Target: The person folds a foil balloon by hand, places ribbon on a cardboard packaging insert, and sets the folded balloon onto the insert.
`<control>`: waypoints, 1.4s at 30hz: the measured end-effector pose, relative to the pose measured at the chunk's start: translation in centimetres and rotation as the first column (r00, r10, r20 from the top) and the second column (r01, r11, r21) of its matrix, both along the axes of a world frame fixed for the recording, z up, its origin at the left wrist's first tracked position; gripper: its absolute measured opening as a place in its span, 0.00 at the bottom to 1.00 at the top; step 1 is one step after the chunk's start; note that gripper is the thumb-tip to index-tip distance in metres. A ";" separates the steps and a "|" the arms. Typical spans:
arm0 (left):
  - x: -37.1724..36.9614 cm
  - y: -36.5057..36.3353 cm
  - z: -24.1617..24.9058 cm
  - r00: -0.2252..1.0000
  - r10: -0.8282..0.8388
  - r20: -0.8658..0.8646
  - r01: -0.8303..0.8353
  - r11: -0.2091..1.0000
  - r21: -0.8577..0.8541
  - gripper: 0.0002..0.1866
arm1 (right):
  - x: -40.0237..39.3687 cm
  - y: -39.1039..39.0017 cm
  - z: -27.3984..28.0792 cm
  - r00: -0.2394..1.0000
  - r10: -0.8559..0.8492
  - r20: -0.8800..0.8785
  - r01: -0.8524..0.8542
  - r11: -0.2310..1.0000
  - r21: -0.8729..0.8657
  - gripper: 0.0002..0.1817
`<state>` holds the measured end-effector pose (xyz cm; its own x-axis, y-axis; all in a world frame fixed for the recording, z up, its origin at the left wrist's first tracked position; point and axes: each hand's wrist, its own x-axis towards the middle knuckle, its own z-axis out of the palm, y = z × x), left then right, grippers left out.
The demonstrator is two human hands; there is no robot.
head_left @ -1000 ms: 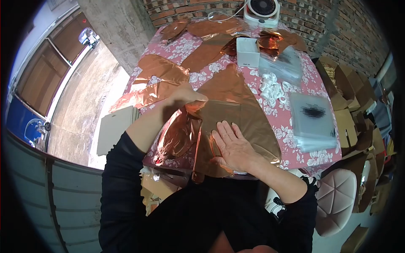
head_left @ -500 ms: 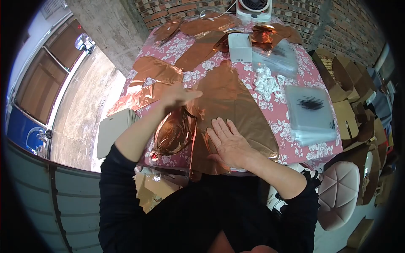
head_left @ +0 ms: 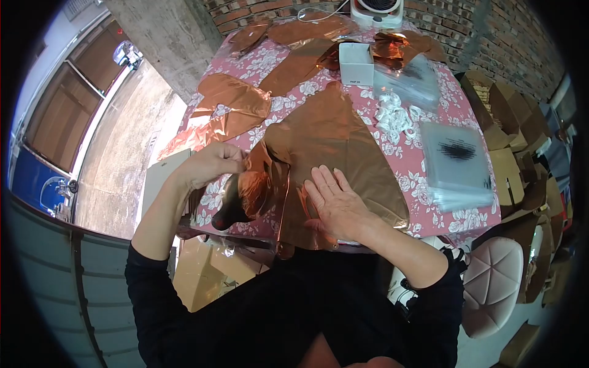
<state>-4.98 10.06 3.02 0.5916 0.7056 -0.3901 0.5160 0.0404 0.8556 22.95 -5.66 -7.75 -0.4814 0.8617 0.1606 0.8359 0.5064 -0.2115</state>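
The copper foil balloon [head_left: 331, 138] lay flat under the right hand [head_left: 336, 205], whose fingers were spread and pressing — not gripping. Just beside it, the left hand [head_left: 211, 164] was pinched shut on the crinkled foil flap [head_left: 254, 184]. Folding well probably meant steady pressure — and a slow pull toward the floral tablecloth [head_left: 423, 196] edge.

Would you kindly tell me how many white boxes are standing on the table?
1. The white box stands at the far end of the table, beside copper foil pieces and just before the white fan. Others may be hidden beneath the foil.
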 end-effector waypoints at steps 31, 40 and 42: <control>10.1 2.9 -11.0 0.886 -0.273 -0.375 0.436 0.213 0.874 0.37 | 0.5 0.3 0.2 0.995 0.069 -0.066 -0.072 0.997 -0.039 0.48; 10.5 2.6 -11.3 0.867 -0.272 -0.419 0.483 0.247 0.840 0.39 | 0.6 0.3 1.0 0.992 0.100 0.072 -0.094 0.992 -0.084 0.50; 10.7 2.2 -10.5 0.867 -0.269 -0.420 0.475 0.188 0.860 0.41 | 0.5 0.3 1.0 0.991 0.101 0.091 -0.090 0.989 -0.115 0.50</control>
